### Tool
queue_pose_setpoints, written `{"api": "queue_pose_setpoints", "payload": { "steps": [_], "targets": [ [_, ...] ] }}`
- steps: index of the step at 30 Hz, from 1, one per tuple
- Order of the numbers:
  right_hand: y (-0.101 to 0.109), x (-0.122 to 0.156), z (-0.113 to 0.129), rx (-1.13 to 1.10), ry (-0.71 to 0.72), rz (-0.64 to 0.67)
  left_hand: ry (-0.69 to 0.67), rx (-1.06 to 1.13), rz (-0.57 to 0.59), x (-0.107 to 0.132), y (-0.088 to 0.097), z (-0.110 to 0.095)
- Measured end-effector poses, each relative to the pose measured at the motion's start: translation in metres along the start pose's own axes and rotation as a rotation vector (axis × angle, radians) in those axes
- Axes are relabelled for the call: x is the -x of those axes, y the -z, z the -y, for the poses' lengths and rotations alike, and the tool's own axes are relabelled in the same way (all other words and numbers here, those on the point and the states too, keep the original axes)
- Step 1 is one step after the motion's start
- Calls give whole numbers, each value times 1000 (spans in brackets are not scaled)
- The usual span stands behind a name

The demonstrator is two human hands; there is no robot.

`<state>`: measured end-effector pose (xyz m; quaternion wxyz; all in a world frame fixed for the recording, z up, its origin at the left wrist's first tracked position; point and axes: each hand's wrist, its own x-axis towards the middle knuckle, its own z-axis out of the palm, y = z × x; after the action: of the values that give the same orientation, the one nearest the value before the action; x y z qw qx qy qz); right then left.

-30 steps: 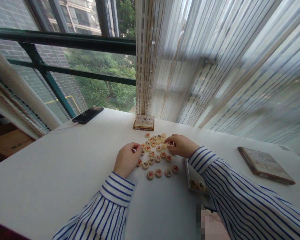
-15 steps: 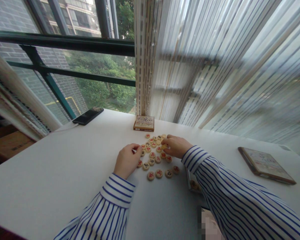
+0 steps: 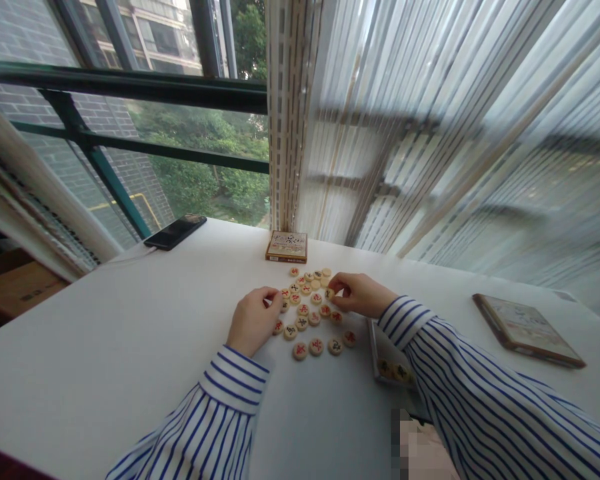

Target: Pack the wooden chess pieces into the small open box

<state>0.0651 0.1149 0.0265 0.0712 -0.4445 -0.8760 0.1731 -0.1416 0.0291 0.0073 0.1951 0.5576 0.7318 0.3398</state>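
Observation:
Round wooden Chinese chess pieces (image 3: 303,310) are spread in a loose cluster on the white table. Most lie face up with red or black characters; several show a plain side. My right hand (image 3: 363,293) reaches in from the right, thumb and fingertips pinching a Chinese chess piece (image 3: 329,293) with a black character. At the cluster's left edge rests my left hand (image 3: 253,321), fingers curled together, fingertips against the outer pieces. Whether it grips one is hidden. Under my right forearm is a clear plastic box (image 3: 374,347) with a few pieces inside, partly covered by the sleeve.
A small printed flat box (image 3: 287,247) lies behind the pieces. To the right is a similar flat box (image 3: 529,330). A phone (image 3: 176,232) with a white cable lies at the table's far left, by the window. A striped string curtain (image 3: 430,133) hangs behind.
The piece in my right hand was tilted with its plain side showing; now its black character faces up. My right hand has shifted slightly right, uncovering more of the clear box. My left hand has hardly moved.

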Motion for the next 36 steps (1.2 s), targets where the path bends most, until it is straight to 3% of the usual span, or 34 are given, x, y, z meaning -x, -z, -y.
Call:
{"api": "queue_pose_setpoints", "payload": {
  "steps": [25, 31, 36],
  "targets": [
    [4, 3, 3, 287, 6, 125, -3, -4, 6, 0, -1, 0],
    [8, -22, 15, 270, -4, 32, 2, -26, 5, 0, 0, 0],
    [1, -50, 21, 252, 8, 32, 1, -15, 8, 0, 0, 0]
  ]
}}
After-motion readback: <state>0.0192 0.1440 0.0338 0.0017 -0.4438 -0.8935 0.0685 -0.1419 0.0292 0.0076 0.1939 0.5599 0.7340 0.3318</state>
